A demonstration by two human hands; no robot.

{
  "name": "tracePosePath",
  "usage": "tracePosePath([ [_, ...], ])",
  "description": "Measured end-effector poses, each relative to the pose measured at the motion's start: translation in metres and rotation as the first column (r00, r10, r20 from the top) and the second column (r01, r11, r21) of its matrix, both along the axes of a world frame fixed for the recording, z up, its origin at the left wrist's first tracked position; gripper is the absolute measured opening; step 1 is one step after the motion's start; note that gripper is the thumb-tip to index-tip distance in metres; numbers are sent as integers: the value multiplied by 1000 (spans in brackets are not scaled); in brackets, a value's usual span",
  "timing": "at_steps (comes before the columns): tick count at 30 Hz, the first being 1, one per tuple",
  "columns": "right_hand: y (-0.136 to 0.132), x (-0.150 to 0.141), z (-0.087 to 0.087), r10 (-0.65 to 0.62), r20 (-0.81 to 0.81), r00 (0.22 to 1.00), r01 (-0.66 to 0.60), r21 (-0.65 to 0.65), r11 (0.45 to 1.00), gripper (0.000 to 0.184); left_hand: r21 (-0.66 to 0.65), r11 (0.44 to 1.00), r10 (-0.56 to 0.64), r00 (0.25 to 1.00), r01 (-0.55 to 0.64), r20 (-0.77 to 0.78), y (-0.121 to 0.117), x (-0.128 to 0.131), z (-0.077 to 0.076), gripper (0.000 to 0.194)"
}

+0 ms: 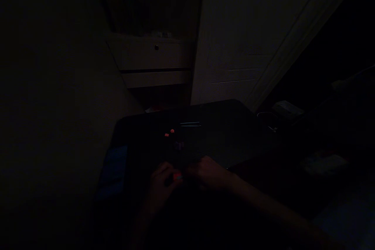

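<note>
The picture is very dark. Near the front of a dark table (216, 133), my left hand (161, 181) is closed round a small red piece (177, 176) with a pale bluish edge; its kind is not clear. Just right of it is my right hand (209, 172), fingers curled and turned down, and what they hold, if anything, is lost in shadow. Beyond the hands lie two small red-orange pieces (172, 131) and a dim purplish cluster (179, 146). Two thin pale rods, perhaps tweezers (190, 124), lie farther back.
A dark blue flat item (113, 170) is at the table's left edge. Behind the table stand a cabinet with a drawer (155, 56) and a pale panel (228, 47). To the right, lower than the tabletop, a pale box-like object (288, 109) shows beside a cable.
</note>
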State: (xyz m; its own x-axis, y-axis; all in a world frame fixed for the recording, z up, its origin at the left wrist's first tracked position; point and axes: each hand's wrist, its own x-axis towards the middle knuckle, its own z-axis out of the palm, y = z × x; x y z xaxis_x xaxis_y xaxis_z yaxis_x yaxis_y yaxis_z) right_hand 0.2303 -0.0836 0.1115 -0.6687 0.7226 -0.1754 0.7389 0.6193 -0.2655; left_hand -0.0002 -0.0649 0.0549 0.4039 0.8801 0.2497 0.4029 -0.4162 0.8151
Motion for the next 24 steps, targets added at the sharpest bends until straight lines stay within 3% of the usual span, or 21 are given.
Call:
tracePosePath([
  [9,-25,2,-20,-253,-170,952,254,-13,967,25,25,996,-80,996,80,-28,-6,-6,9,31],
  [15,-27,1,-22,-291,-165,942,293,-8,956,22,-77,991,-113,992,108,-53,2,-8,10,27],
  [20,-24,-3,-18,-295,-100,950,296,1,955,21,-77,997,-16,998,11,-65,0,-2,11,18],
  [24,-23,-4,-13,-266,-66,962,266,-6,964,24,-74,996,-57,996,51,-75,-2,-2,12,20],
])
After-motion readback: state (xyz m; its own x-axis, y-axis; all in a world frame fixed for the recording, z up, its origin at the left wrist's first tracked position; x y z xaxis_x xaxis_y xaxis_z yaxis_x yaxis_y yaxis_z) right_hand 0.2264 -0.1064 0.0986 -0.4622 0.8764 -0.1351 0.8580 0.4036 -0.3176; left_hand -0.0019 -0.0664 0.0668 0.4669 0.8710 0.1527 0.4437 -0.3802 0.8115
